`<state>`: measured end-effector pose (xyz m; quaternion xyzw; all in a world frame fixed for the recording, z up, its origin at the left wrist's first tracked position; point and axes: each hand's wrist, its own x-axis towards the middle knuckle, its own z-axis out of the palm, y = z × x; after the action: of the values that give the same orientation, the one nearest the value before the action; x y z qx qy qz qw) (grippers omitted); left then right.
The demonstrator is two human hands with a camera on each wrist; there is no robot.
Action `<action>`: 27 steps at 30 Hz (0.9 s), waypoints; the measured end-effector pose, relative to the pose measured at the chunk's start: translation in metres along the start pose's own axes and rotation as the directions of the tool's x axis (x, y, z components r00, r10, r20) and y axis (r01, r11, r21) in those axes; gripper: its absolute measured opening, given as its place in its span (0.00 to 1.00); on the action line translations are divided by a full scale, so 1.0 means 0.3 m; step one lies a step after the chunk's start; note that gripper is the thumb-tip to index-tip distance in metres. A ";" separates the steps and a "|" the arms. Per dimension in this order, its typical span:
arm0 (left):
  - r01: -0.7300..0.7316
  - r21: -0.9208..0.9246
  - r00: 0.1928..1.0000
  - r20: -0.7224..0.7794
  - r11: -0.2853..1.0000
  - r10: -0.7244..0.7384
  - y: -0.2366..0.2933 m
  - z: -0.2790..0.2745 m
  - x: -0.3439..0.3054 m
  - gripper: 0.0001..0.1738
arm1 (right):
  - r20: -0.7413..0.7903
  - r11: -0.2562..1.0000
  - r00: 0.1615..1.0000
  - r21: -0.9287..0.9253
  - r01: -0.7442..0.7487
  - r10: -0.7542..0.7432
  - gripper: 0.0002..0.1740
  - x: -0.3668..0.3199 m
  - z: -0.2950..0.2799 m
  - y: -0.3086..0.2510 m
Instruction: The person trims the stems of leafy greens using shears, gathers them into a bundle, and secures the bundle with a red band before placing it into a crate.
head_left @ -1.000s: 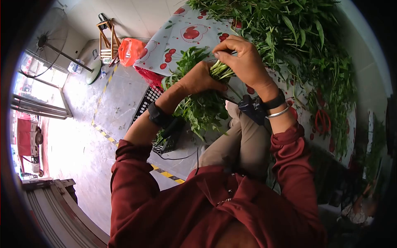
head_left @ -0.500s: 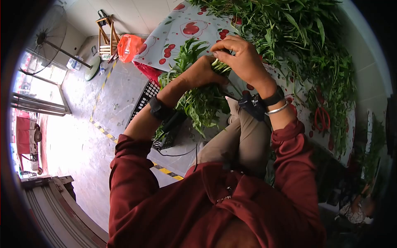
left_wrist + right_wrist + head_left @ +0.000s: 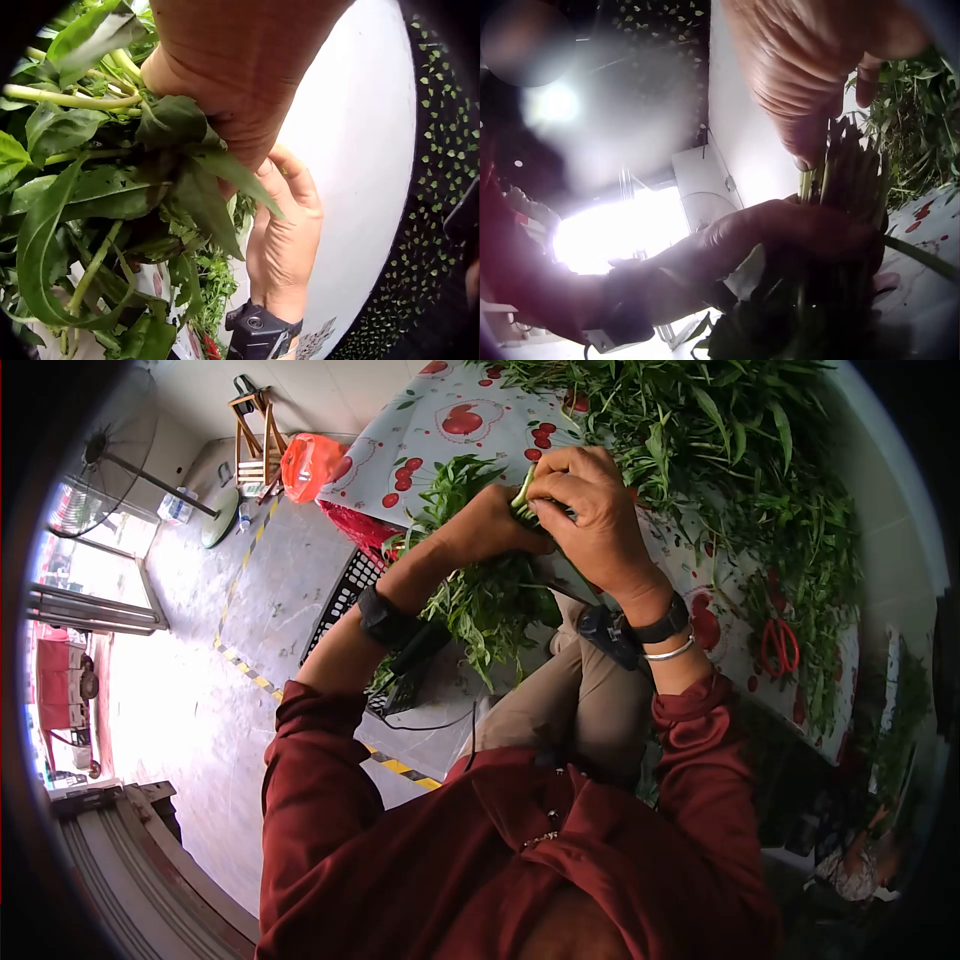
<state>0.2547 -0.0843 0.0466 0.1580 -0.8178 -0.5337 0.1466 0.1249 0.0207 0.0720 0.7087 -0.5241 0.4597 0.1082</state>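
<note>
My left hand grips a bunch of leafy greens around its stems, leaves hanging below and to the left. The pale stem ends stick out above that fist in the right wrist view. Over them is my right hand, its thumb and fingers pinching at the stems; a bright green stem shows by the fingertips. One long stem slants out on the right side of the bunch. In the left wrist view, leaves cover much of the left hand's grip.
A large heap of greens lies on the cherry-print tablecloth, with red-handled scissors near the right edge. Below the left forearm stands a black crate. An orange bag, a folding stool and a fan are farther off.
My right hand has come down closer onto the stem ends, its fingers more bent, and a bright green stem now stands up there. My left hand keeps its grip with little movement.
</note>
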 end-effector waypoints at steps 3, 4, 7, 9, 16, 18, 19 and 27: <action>0.030 0.006 1.000 0.006 1.000 -0.031 -0.006 0.000 0.003 0.19 | -0.036 0.996 0.996 0.030 -0.080 0.081 0.05 0.001 -0.001 0.000; 0.052 -0.004 0.999 0.007 0.999 -0.051 -0.007 0.003 0.006 0.19 | -0.036 0.996 0.996 0.028 -0.083 0.084 0.05 -0.001 -0.002 0.002; 0.054 -0.034 0.998 0.012 0.998 -0.053 -0.004 0.002 0.003 0.19 | -0.037 0.997 0.997 0.041 -0.071 0.073 0.05 -0.003 0.004 0.008; 0.060 -0.054 0.998 0.011 0.997 -0.059 -0.014 0.004 0.004 0.20 | -0.071 0.982 0.986 0.121 -0.143 0.152 0.04 -0.015 0.018 0.020; 0.060 -0.188 0.998 0.037 0.980 -0.054 0.008 -0.004 -0.035 0.18 | -0.175 0.913 0.935 0.328 -0.241 0.310 0.09 -0.005 -0.041 0.036; 0.060 -0.178 0.996 0.070 0.982 -0.048 -0.008 -0.015 -0.039 0.18 | -0.160 0.885 0.903 0.324 -0.333 0.399 0.12 -0.027 -0.065 0.076; 0.053 -0.182 0.997 0.063 0.982 -0.042 0.000 -0.017 -0.043 0.18 | -0.092 0.844 0.889 0.368 -0.389 0.449 0.15 -0.032 -0.077 0.071; 0.031 -0.159 0.996 0.089 0.987 -0.017 -0.011 -0.026 -0.037 0.19 | 0.043 0.903 0.931 0.228 -0.363 0.363 0.13 -0.067 -0.052 0.043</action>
<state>0.2684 -0.0874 0.0458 0.1321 -0.7758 -0.6059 0.1164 0.1050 0.0380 0.0611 0.6063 -0.5894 0.5301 -0.0629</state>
